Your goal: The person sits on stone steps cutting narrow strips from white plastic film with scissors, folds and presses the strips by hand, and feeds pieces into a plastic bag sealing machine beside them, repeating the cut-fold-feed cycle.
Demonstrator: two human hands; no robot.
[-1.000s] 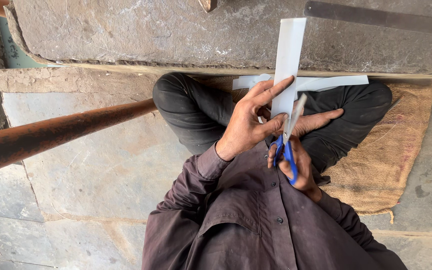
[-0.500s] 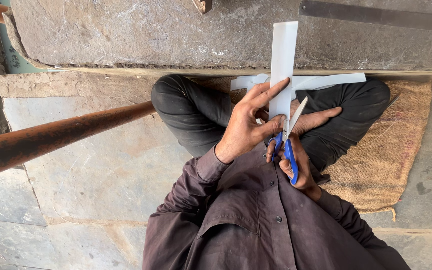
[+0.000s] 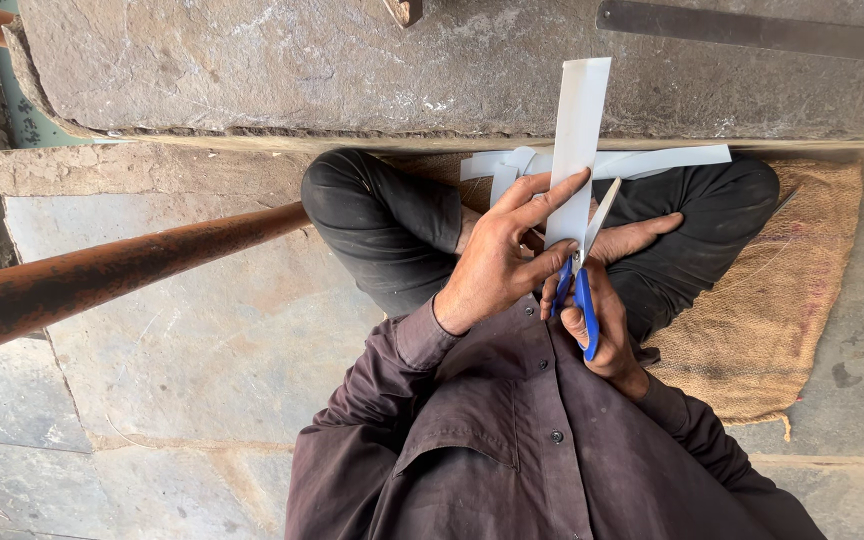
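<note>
I judge this mid-cut: the left hand [image 3: 497, 265] pinches the white paper strip [image 3: 577, 150] between thumb and fingers above the lap, while the right hand [image 3: 602, 325] grips the blue-handled scissors [image 3: 582, 290], blades parted at the strip's edge. The strip's long axis runs up and away, toward the stone slab [image 3: 352, 70] — next I'd close the blades, holding the paper taut.

Scissors [image 3: 582, 270] handles hidden in right hand [image 3: 602, 325]; rusty pipe [image 3: 102, 275] cut off left.
</note>
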